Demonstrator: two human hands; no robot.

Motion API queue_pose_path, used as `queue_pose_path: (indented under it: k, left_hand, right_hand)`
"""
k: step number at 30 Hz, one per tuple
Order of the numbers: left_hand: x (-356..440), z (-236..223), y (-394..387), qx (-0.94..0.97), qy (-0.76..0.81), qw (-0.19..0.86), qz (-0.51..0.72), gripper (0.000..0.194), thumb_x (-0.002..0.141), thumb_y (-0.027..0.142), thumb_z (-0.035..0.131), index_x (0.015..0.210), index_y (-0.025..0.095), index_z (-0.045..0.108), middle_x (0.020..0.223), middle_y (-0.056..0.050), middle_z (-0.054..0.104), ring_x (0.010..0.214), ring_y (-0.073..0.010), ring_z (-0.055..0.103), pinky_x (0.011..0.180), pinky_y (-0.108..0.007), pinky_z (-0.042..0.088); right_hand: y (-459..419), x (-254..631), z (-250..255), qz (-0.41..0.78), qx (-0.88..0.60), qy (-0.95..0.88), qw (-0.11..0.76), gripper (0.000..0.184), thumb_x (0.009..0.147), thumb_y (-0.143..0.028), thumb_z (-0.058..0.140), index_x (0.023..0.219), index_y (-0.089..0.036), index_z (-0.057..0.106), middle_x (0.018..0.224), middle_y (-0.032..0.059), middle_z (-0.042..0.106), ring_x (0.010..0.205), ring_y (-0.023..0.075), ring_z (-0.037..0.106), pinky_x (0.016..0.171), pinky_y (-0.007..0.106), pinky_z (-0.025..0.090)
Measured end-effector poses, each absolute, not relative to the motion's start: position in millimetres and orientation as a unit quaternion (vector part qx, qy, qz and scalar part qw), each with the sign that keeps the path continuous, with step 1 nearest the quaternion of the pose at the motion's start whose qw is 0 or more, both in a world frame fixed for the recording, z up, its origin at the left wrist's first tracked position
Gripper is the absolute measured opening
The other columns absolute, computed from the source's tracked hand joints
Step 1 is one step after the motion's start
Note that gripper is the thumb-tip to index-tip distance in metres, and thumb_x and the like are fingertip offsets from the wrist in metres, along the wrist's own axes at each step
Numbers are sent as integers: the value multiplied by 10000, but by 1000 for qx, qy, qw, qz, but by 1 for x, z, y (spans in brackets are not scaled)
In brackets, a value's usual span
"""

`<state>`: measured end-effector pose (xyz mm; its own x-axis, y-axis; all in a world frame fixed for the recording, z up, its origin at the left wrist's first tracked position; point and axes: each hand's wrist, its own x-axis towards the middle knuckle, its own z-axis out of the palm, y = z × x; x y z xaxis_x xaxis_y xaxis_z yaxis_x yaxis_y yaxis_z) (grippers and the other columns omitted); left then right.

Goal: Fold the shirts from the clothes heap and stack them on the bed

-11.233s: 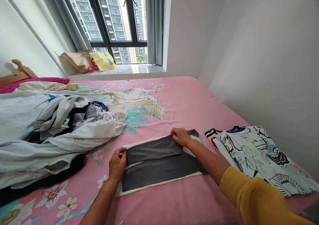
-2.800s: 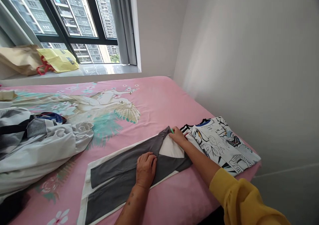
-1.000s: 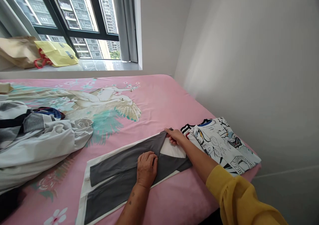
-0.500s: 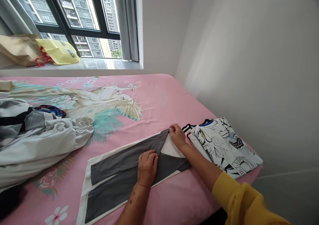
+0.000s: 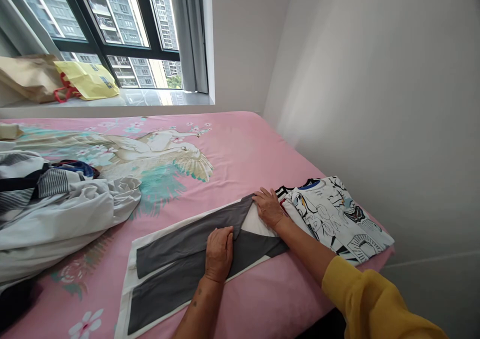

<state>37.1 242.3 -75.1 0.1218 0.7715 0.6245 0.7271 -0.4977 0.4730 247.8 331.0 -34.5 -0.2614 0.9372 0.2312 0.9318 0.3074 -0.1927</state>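
Observation:
A white long-sleeved top (image 5: 250,221) lies lengthwise on the bed, its dark grey sleeves (image 5: 180,227) folded in over the white body. My left hand (image 5: 218,254) rests on the grey cloth near the middle, its fingers curled together and closed on the fabric; the fingertips are partly hidden. On the far right end of the top lies my right hand (image 5: 268,209), palm down with fingers apart. Just beyond it is a pile of folded shirts (image 5: 333,214); the uppermost is white with a black line print.
A pink floral bedsheet (image 5: 240,149) covers the bed. Crumpled clothes (image 5: 75,219) are heaped at the left. On the windowsill are a brown paper bag (image 5: 30,76) and a yellow bag (image 5: 90,80). A white wall (image 5: 375,104) bounds the bed's right side.
My right hand has gone from pinching the top's corner to lying flatter with fingers spread. My left hand has shifted slightly left and its fingers have drawn together.

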Motion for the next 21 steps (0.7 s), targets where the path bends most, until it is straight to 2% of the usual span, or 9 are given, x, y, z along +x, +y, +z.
queue_pose_path:
  k: [3,6,9,12,15,17,21]
  left_hand:
    - [40,-76,244,736,544,-12,403,310,891,199,436,1170,183,570,1198,-114,625,1174,-228,532,1049,-466,336]
    - [45,-76,245,734,598,-39,319,392,875,249,451,1251,184,539,1357,-146,499,1298,-307,394,1069,-589,222]
    - [49,-76,245,742,618,-34,257,437,867,278,440,1285,188,525,1386,-158,462,1316,-338,356,1058,-642,166]
    - [52,-75,246,745,628,-19,224,468,870,288,417,1323,195,491,1413,-155,428,1335,-336,323,1062,-643,145]
    - [51,-69,247,748,637,2,186,478,884,306,383,1343,201,467,1430,-150,403,1348,-329,303,1058,-648,137]
    - [44,-63,246,760,631,21,157,486,893,350,367,1355,219,448,1443,-132,387,1352,-319,299,1054,-654,133]
    - [18,-48,238,771,627,32,104,570,879,512,359,1374,236,411,1475,-107,330,1361,-316,278,1042,-684,85]
  right_hand:
    - [317,224,-31,35,-508,-844,168,419,932,-249,321,1314,-183,481,1387,60,462,1359,184,253,1131,397,91]
    - [313,212,-34,106,-461,-876,91,502,948,-386,284,1408,-194,348,1480,60,317,1396,199,166,1131,463,72]
    - [324,220,-39,148,-582,-799,17,594,938,-453,264,1454,-159,232,1523,93,179,1411,244,99,1105,558,7]
    - [334,229,-37,136,-680,-720,22,636,941,-460,227,1467,-109,159,1533,119,88,1416,257,43,1095,572,-26]
    - [329,224,-34,110,-606,-785,69,620,943,-462,228,1473,-150,149,1538,89,89,1419,218,20,1112,520,-40]
    - [321,218,-34,123,-542,-828,70,590,943,-465,243,1467,-199,188,1535,64,134,1418,202,43,1117,504,-34]
    - [311,215,-29,165,-581,-795,58,560,948,-418,254,1455,-181,228,1523,74,189,1410,219,105,1109,539,10]
